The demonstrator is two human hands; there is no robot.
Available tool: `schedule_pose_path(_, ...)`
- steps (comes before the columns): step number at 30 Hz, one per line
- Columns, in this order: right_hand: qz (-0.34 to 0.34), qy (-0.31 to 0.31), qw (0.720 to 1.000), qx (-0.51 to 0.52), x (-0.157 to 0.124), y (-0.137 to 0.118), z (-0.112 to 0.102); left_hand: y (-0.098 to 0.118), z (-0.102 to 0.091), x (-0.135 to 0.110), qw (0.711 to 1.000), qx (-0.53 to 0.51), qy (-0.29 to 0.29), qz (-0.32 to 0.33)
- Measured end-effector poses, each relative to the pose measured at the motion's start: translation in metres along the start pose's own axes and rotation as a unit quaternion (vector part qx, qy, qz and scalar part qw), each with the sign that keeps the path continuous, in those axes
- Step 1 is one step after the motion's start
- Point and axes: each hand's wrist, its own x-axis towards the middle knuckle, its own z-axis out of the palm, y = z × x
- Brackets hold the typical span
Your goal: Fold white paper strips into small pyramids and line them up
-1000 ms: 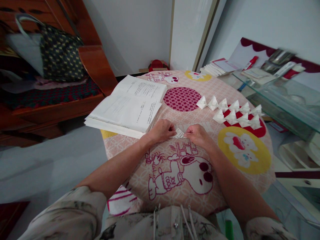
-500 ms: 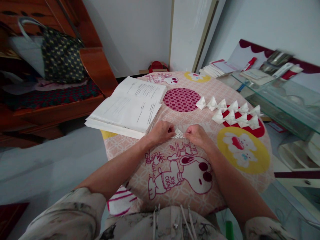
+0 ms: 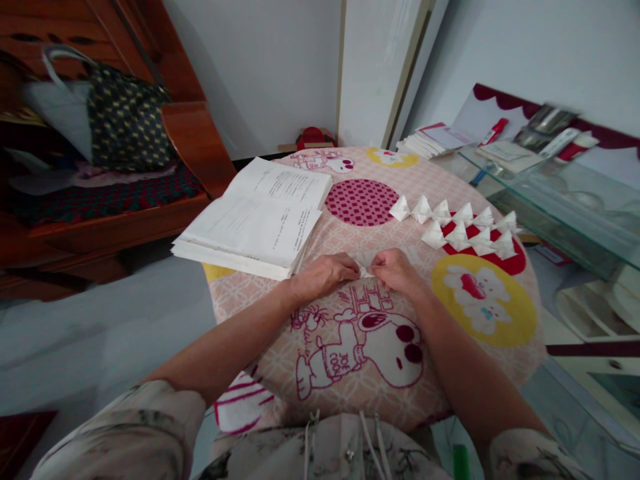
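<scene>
Between my hands is a small piece of folded paper (image 3: 365,272), white with dark print, mostly covered by my fingers. My left hand (image 3: 334,273) is closed on its left side, the fingers bent over it. My right hand (image 3: 395,269) pinches the right end between thumb and fingers. To the left lies a thick open book (image 3: 255,217) with printed pages. At the right, several white folded paper shapes (image 3: 457,236) with pointed tops stand in two rows on the tablecloth.
A patterned cloth (image 3: 280,347) covers the round table. Right of it are glass shelves (image 3: 550,187) with a stack of papers (image 3: 433,140), a red marker (image 3: 495,131) and a metal container (image 3: 550,120). At the left, a bag (image 3: 127,120) sits on a wooden bench (image 3: 190,143).
My left hand has moved slightly right and closer to my right hand, its fingers now covering more of the folded paper. The view has shifted a little.
</scene>
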Motion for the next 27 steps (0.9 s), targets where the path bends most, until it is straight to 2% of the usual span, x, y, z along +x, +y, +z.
schedule_pose_path(3,0.03,-0.031,0.994,0.097,-0.001,0.003,-0.003,0.0,0.0,-0.001,1.0,-0.002,0.004,-0.007)
schedule_pose_path(5,0.022,-0.029,0.994,0.108,-0.002,0.004,-0.003,0.0,0.0,-0.002,1.0,-0.003,0.007,-0.013)
schedule_pose_path(10,-0.012,-0.008,0.998,0.059,-0.003,0.001,0.002,0.0,0.0,-0.001,0.999,-0.01,0.009,-0.038)
schedule_pose_path(15,-0.008,-0.005,1.0,0.026,-0.003,-0.002,0.003,0.001,-0.001,-0.001,0.999,-0.008,-0.003,-0.048)
schedule_pose_path(22,-0.045,0.054,0.994,-0.089,-0.004,-0.009,0.006,0.002,-0.001,0.0,0.999,0.007,-0.008,-0.043)
schedule_pose_path(27,-0.039,0.04,0.995,-0.079,-0.002,-0.008,0.005,0.003,0.0,0.0,0.999,0.016,-0.01,-0.044)
